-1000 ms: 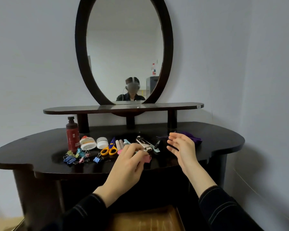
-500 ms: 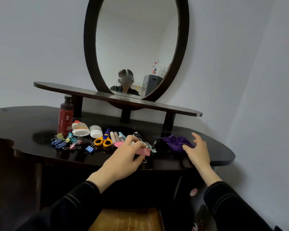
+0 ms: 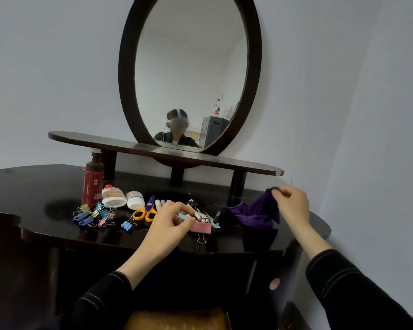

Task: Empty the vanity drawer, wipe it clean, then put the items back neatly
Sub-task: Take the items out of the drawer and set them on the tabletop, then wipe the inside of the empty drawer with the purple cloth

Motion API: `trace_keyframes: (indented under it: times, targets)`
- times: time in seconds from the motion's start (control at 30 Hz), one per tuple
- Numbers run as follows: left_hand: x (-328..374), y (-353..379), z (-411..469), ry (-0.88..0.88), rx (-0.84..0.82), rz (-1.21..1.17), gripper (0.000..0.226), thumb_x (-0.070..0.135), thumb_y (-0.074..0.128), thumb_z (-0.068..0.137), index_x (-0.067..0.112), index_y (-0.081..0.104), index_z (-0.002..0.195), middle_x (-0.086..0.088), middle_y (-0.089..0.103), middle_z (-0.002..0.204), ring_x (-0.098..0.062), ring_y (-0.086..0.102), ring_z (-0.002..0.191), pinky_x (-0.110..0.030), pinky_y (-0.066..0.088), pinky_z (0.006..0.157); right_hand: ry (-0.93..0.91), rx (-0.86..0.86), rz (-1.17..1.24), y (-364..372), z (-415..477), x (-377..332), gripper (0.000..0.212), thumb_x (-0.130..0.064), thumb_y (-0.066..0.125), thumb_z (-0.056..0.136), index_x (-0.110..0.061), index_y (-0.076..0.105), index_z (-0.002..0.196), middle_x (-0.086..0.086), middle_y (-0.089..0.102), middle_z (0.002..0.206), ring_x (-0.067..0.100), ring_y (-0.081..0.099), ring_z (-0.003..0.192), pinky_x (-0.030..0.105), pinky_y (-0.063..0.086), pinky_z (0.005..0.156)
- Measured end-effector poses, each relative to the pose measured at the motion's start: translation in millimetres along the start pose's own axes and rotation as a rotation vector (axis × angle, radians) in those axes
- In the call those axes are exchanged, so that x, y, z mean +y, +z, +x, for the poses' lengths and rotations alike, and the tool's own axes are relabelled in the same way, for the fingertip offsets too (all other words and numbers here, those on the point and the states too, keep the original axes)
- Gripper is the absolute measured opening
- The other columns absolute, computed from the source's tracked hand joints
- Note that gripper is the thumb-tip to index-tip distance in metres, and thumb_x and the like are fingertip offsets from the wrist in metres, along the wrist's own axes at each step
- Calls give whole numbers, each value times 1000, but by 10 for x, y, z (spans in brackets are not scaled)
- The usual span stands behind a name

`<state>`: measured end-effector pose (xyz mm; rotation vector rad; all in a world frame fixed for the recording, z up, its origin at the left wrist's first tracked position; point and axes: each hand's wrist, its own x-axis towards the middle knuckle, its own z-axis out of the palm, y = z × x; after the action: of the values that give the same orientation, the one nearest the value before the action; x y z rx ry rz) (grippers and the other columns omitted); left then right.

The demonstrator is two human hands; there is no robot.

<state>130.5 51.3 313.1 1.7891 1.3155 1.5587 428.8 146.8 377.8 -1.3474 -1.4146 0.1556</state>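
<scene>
**Lift the cloth clear before going down to the drawer**

The dark vanity (image 3: 45, 225) carries everything: the emptied items sit in a row across the middle of its top, and the purple cloth (image 3: 255, 210) lies near the right edge. The drawer (image 3: 177, 320) is open below the front edge. Only a strip of its pale wooden floor shows, and nothing can be seen in that strip.

The right hand (image 3: 293, 203) pinches an upper corner of the cloth between thumb and fingertips. That corner is raised, while the rest trails on the top just right of the row. The left hand (image 3: 167, 225) is curled over the pink clip (image 3: 200, 226) near the front edge, with its fingertips closed on the clip's left end.

This looks like the start of the wipe. The cloth should go straight up until its hem leaves the wood, because a sideways drag could sweep the pen-like things beside it off the top. It would then help to gather it into a pad in the palm, since a single corner wipes poorly. The clip is best let go flat, back from the front edge, so it cannot drop into the drawer. The bottle (image 3: 93, 182), scissors (image 3: 144, 211) and small clips (image 3: 93, 214) on the left can stay where they are.
</scene>
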Motion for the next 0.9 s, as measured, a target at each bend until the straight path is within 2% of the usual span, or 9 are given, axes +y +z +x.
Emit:
trace_keyframes:
  times: [0.13,0.23,0.3,0.43,0.5,0.6,0.7,0.8,0.9]
  targets:
    - [155,-16,-167,-21,121,-140,10,16,64,95,23,70,90,8,68,95,-15,64,86,-28,51,70,-11,-56,301,-344,14,-638,16,-17,55,102,-5,66,99,24,67,95,23,61,82,46,57,78]
    - [485,76,-355,161,204,-70,10,22,65,95,29,68,89,14,65,90,-7,62,84,-19,47,70,-7,-107,412,-553,-101,-1001,14,-19,53,104,-14,66,98,7,66,88,18,63,82,33,55,72]
    - [774,209,-419,235,107,-55,13,34,69,91,33,66,104,18,64,100,-4,62,90,-18,48,75,48,-161,528,-665,-233,-1212,16,-22,54,104,-16,66,94,2,65,83,16,62,75,30,53,67]
    - [1205,545,-552,133,-233,-86,76,49,76,81,36,40,146,18,50,138,1,51,121,-27,45,100,162,-312,633,-869,-602,-1528,17,-26,57,103,-15,67,95,1,65,77,14,63,68,29,52,60]
    - [1229,688,-698,90,-365,-257,61,30,74,89,26,46,142,7,61,134,-6,59,119,-32,48,102,179,-403,693,-938,-808,-1596,16,-26,57,103,-13,67,101,-1,66,75,11,64,66,27,52,58]
    - [1060,731,-1019,-130,-495,-482,28,12,67,94,16,64,121,-4,73,117,-15,68,106,-31,54,95,203,-483,873,-1039,-1079,-1597,16,-21,52,104,-11,65,106,-2,65,73,9,62,65,25,53,60]
    - [760,605,-1372,-295,-529,-443,12,13,65,96,18,71,104,0,75,99,-12,69,89,-23,54,78,239,-494,997,-1111,-1343,-1431,17,-18,49,104,-13,65,101,-1,64,76,11,63,69,27,55,69]
    - [467,398,-1592,-578,-348,-616,17,8,55,98,6,71,104,-14,72,97,-22,69,79,-35,54,78,303,-499,996,-976,-1711,-1067,25,-3,42,99,-10,65,93,4,66,76,16,66,72,27,58,71]
    - [246,212,-1652,-885,-84,-1001,34,14,42,100,1,74,97,-19,73,95,-31,70,79,-41,58,72,423,-692,814,-639,-2232,-637,28,14,38,87,-2,62,82,13,61,71,27,59,71,27,53,59]
